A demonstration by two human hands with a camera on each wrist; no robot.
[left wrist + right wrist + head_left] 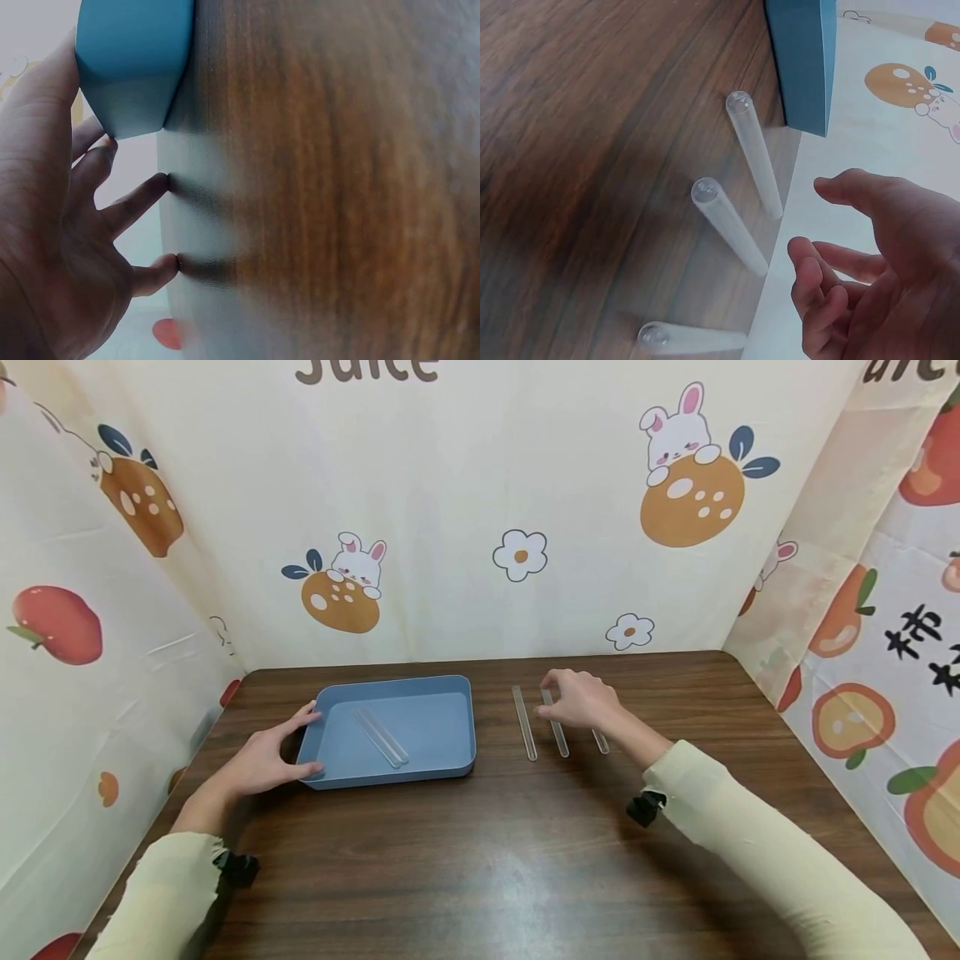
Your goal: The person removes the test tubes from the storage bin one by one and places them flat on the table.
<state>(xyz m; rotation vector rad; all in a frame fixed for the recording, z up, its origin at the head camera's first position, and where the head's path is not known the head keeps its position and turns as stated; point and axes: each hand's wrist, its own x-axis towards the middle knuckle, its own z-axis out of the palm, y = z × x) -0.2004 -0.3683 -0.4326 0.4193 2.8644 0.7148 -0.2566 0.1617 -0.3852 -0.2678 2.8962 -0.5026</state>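
A shallow blue tray sits at the left of the wooden table, with two clear test tubes lying slantwise side by side inside it. My left hand is at the tray's left end, thumb and fingers spread and touching its edge; in the left wrist view two fingertips rest on the table. Right of the tray lie three more clear tubes: a left one, a middle one and a right one, partly hidden. Over the middle tube is my right hand, thumb and fingers apart, nothing between them.
The dark wooden table ends at the back against a printed cloth. More printed cloth hangs at both sides. Each sleeve has a black wrist camera strapped near its cuff.
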